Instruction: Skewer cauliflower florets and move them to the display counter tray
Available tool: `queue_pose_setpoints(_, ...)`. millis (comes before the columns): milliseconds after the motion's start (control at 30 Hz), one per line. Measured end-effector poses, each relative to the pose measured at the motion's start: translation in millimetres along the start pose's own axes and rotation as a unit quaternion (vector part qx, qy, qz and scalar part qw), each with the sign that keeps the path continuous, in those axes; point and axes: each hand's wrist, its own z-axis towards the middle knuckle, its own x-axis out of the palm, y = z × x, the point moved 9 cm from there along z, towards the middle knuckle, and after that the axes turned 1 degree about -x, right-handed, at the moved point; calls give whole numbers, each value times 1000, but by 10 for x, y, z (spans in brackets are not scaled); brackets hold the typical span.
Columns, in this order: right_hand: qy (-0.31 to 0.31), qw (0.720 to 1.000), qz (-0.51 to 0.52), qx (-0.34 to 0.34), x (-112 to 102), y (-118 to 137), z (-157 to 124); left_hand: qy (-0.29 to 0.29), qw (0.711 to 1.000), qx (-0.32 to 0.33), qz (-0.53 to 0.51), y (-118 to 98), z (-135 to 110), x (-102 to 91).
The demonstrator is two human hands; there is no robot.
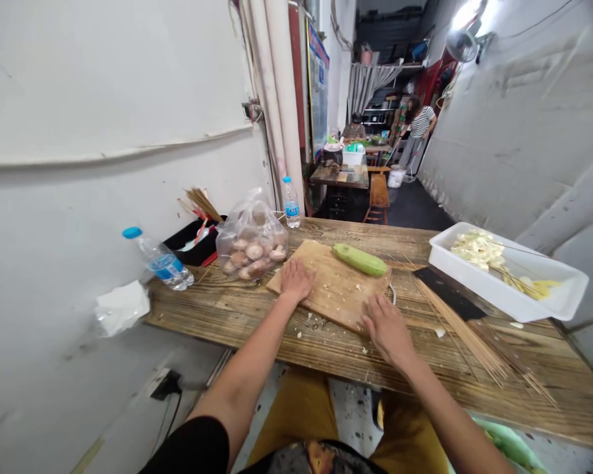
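A wooden cutting board [333, 306] lies on the table with pale scraps scattered over it. Across its far right part rests a long pale-green gourd [360, 260], which neither hand touches. My left hand [297, 280] lies over the board's left end with its fingers stretched out. At the right end, my right hand [388, 329] touches the board's edge, fingers extended and apart. To its right is a cleaver with a dark blade [449, 293], partly covered by a bundle of thin wooden skewers [462, 329].
A clear bag of mushrooms [252, 250] stands left of the board, near two water bottles [168, 266] and a black box [192, 243] of sticks. At right sits a white tray [504, 280] with pale cut pieces. Two people are farther back, one in a striped top [420, 125].
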Motion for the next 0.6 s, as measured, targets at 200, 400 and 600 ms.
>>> queue_pose_setpoints(200,48,999,15,-7,428,147,525,95,985,142,-14,-680,-373,406)
queue_pose_setpoints(400,37,994,56,-90,351,238,214,49,941,288,-170,-916,-819,164)
queue_pose_setpoints(600,-67,997,-10,-30,22,-321,259,-136,941,192,-245,-182,-979,-488)
